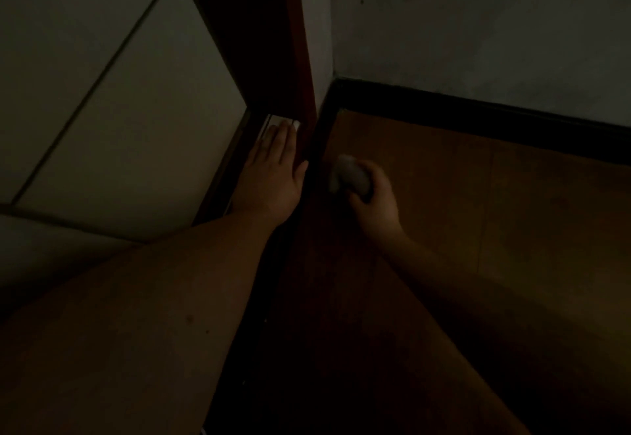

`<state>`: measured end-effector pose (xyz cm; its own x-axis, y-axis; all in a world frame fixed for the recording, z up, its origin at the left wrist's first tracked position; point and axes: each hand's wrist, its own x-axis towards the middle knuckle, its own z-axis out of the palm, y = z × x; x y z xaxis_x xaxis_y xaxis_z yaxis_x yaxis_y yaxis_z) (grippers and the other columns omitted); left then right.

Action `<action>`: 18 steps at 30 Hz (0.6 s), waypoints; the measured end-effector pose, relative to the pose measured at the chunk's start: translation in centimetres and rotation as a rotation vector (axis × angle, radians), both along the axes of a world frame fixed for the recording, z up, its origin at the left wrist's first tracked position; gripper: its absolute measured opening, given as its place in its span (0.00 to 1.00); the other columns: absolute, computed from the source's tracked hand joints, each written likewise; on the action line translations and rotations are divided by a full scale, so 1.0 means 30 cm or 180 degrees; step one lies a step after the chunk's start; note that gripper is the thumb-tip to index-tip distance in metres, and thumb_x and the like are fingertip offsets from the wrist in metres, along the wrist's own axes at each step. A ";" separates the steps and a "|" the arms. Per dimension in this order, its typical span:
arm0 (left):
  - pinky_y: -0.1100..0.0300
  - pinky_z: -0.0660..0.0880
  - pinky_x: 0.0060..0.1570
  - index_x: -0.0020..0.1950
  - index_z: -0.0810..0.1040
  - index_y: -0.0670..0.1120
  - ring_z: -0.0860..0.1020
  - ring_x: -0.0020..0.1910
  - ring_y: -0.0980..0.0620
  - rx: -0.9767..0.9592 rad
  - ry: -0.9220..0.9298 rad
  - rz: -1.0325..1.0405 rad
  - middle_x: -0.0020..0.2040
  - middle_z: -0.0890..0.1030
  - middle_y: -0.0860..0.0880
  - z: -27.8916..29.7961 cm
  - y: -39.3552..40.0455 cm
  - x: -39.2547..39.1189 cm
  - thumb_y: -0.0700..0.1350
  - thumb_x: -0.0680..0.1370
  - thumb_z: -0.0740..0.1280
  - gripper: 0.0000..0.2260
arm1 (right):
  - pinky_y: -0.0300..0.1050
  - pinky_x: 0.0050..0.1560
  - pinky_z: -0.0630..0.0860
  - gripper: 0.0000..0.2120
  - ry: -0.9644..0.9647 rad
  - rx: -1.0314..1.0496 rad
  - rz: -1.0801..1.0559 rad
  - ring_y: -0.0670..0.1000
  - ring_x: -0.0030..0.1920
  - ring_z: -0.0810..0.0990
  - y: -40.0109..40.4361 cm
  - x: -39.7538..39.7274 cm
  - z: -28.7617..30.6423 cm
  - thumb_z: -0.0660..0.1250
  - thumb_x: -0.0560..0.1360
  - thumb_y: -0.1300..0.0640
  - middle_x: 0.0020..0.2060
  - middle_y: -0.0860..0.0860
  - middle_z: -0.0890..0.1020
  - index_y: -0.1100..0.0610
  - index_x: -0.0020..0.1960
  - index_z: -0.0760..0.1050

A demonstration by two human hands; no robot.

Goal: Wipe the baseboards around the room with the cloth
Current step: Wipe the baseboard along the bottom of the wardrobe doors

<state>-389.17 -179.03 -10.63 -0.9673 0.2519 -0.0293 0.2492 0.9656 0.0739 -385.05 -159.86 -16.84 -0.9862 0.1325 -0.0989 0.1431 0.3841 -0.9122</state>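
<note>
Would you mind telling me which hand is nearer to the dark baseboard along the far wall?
Right. The right hand, gripping the cloth, is over the wooden floor just short of the baseboard. The left hand rests flat beyond the door frame.

Cloth [348, 175] pale, perhaps white; baseboard [478, 117] black; floor [512, 212] brown.

cloth [348, 175]: blurred, partly hidden in right hand [374, 204] | both forearms: cut off by frame bottom
</note>
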 end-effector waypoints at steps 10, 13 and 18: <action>0.49 0.52 0.77 0.81 0.50 0.43 0.52 0.80 0.46 -0.0084 0.0090 -0.0120 0.81 0.52 0.46 -0.013 -0.005 -0.003 0.56 0.84 0.48 0.29 | 0.40 0.62 0.68 0.24 -0.0102 -0.0027 -0.0670 0.52 0.63 0.73 -0.076 -0.358 0.012 0.67 0.76 0.62 0.65 0.55 0.71 0.51 0.70 0.69; 0.47 0.55 0.77 0.81 0.52 0.43 0.54 0.79 0.45 -0.0082 0.0101 -0.0118 0.81 0.54 0.45 -0.018 -0.007 -0.004 0.56 0.84 0.48 0.29 | 0.47 0.66 0.72 0.20 -0.0261 -0.0127 -0.0893 0.55 0.61 0.75 -0.090 -0.435 0.019 0.65 0.76 0.62 0.64 0.57 0.72 0.53 0.68 0.72; 0.47 0.55 0.76 0.81 0.52 0.43 0.54 0.79 0.45 -0.0049 0.0116 -0.0125 0.81 0.54 0.46 -0.020 -0.012 -0.001 0.56 0.84 0.48 0.29 | 0.44 0.62 0.73 0.18 -0.0393 -0.0143 -0.1123 0.55 0.60 0.75 -0.066 -0.496 0.023 0.66 0.76 0.61 0.63 0.58 0.73 0.54 0.66 0.75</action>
